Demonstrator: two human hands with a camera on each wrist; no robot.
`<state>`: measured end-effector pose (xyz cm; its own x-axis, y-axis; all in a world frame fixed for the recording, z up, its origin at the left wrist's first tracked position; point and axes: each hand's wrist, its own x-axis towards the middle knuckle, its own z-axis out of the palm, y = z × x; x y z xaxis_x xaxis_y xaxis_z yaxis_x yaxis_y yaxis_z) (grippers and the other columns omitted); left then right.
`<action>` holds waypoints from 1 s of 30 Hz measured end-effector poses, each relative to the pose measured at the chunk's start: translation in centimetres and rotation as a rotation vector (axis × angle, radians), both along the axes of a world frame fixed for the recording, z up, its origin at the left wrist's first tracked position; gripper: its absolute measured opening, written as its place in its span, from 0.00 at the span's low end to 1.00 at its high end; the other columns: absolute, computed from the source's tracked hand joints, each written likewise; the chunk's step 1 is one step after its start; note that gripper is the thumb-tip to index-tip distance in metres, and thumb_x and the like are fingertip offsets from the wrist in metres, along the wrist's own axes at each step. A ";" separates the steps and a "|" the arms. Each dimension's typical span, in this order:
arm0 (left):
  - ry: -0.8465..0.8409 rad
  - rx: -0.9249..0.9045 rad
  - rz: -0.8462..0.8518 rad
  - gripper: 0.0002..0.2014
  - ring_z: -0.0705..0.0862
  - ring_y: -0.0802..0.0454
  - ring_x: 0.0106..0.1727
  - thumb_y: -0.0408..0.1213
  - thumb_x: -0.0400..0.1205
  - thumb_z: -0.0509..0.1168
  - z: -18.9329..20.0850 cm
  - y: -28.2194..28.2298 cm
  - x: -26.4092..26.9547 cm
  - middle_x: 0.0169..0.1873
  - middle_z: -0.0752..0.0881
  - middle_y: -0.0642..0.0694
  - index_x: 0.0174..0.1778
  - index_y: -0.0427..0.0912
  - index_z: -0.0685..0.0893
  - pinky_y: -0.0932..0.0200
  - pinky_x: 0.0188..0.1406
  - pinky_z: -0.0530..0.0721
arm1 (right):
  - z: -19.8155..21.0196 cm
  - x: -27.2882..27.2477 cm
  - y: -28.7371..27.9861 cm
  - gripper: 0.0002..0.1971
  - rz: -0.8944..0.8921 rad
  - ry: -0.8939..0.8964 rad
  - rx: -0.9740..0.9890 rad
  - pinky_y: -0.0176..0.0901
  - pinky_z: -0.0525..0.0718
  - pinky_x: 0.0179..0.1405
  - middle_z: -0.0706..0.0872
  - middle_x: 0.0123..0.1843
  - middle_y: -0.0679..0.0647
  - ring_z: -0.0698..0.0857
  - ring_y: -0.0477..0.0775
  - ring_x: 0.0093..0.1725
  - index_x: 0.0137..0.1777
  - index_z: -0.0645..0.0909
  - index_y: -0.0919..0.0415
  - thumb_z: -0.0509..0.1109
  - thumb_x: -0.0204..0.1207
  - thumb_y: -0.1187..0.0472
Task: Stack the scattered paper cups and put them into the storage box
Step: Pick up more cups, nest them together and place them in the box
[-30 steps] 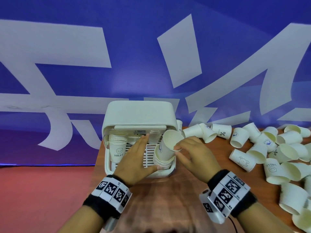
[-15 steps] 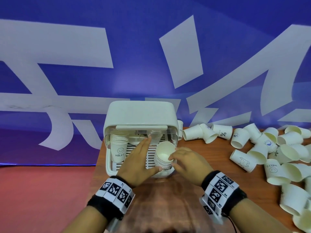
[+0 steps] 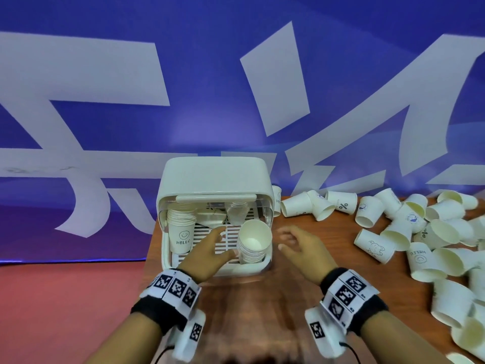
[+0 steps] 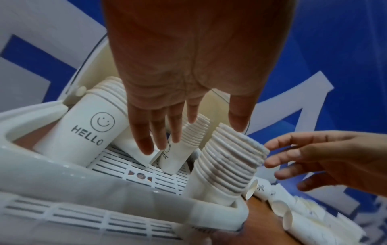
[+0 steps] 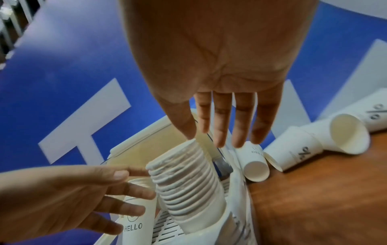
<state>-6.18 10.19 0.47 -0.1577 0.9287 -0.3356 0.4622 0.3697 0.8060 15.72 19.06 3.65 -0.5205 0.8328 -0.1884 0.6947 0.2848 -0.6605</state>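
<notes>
A white storage box (image 3: pixel 214 177) with its lid raised stands at the table's left end. Inside, at the front right, a tall stack of paper cups (image 3: pixel 254 243) (image 4: pixel 230 162) (image 5: pixel 186 185) leans rightward. A second stack marked HELLO (image 3: pixel 181 232) (image 4: pixel 87 127) stands at the left, and smaller stacks (image 4: pixel 186 144) lie at the back. My left hand (image 3: pixel 210 254) reaches into the box with straight fingers, its thumb near the leaning stack. My right hand (image 3: pixel 301 245) hovers open just right of that stack, holding nothing.
Several loose paper cups (image 3: pixel 409 232) lie scattered over the brown table (image 3: pixel 262 311) to the right, some with a % mark (image 5: pixel 303 152). A blue and white banner (image 3: pixel 236 88) hangs behind. The red floor (image 3: pixel 65 298) lies beyond the table's left edge.
My right hand set the single cup onto the leaning stack, let go and drew back to the right. My left hand stayed in the box.
</notes>
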 end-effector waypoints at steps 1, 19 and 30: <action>-0.009 -0.024 -0.005 0.31 0.69 0.50 0.75 0.46 0.79 0.68 -0.2 0.1 0.0 0.73 0.72 0.48 0.77 0.53 0.62 0.56 0.71 0.68 | -0.3 0.1 -0.1 0.17 -0.042 0.010 -0.094 0.34 0.78 0.56 0.83 0.59 0.46 0.81 0.42 0.56 0.66 0.75 0.49 0.68 0.78 0.59; -0.108 -0.003 0.022 0.25 0.81 0.55 0.60 0.38 0.84 0.61 -1.5 0.7 2.1 0.71 0.76 0.49 0.77 0.53 0.62 0.62 0.60 0.72 | -3.2 -3.0 -2.1 0.27 -0.134 0.175 -0.425 0.29 0.75 0.47 0.86 0.59 0.54 0.84 0.48 0.58 0.74 0.63 0.53 0.69 0.77 0.59; -0.073 -0.006 -0.034 0.32 0.81 0.49 0.65 0.30 0.83 0.58 -1.5 2.9 1.0 0.72 0.75 0.50 0.80 0.57 0.56 0.54 0.65 0.76 | -3.5 -5.0 -1.3 0.41 -0.140 0.338 -0.357 0.52 0.80 0.66 0.73 0.58 0.26 0.83 0.38 0.50 0.79 0.47 0.46 0.71 0.75 0.61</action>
<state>-5.23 13.10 -0.98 -0.1014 0.9310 -0.3507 0.4146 0.3600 0.8358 10.76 17.80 0.14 -0.4893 0.8135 -0.3144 0.4408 -0.0804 -0.8940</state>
